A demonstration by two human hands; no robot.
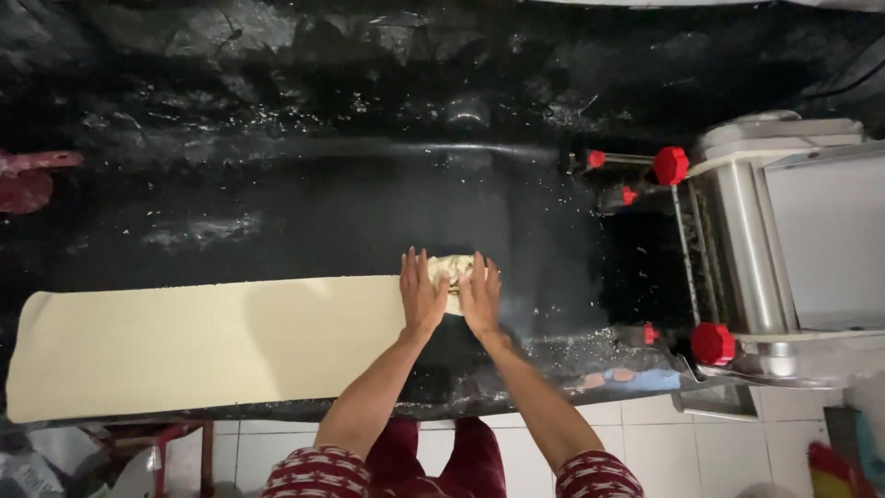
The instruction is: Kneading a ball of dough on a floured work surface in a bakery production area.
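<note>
Your left hand [421,295] and right hand [480,295] press flat, fingers spread, on the rolled end [452,269] of the long pale dough sheet [203,346]. Uneven pressure there probably skews the roll; the thin sheet could tear.

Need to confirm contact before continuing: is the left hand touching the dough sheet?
Touching. The head view shows the left hand pressed flat on the right end of the dough sheet, no gap visible.

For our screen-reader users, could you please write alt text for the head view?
Both hands, left hand and right hand, press the end of a long pale dough sheet on a black table, beside a roller machine with red knobs.
</note>
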